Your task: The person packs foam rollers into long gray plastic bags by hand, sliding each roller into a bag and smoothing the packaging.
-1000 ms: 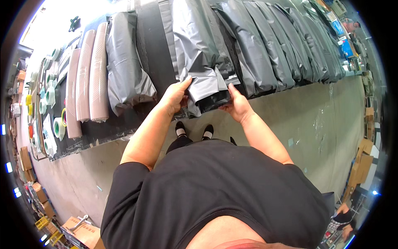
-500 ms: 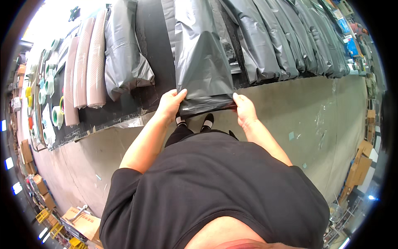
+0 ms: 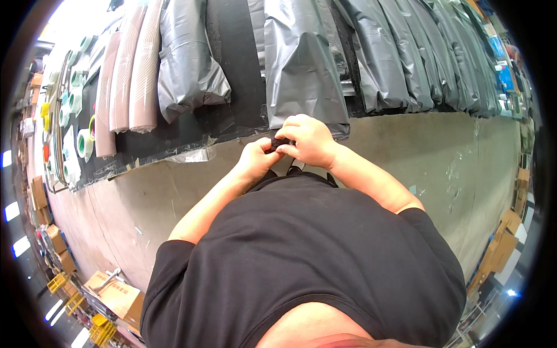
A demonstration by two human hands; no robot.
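Although held apart half a second ago, now together, pinching a small dark bunch, perhaps of bag plastic, between left hand and right hand, at the near-left corner of the grey bag on the black table; seemingly narrowing the work to that corner.

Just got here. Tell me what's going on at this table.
The person's left hand and right hand are close together, pinching dark material at the near end of a grey plastic bag. The bag lies on a black table, its near end at the front edge. More grey bags lie on both sides, with three pinkish rolls farther left.
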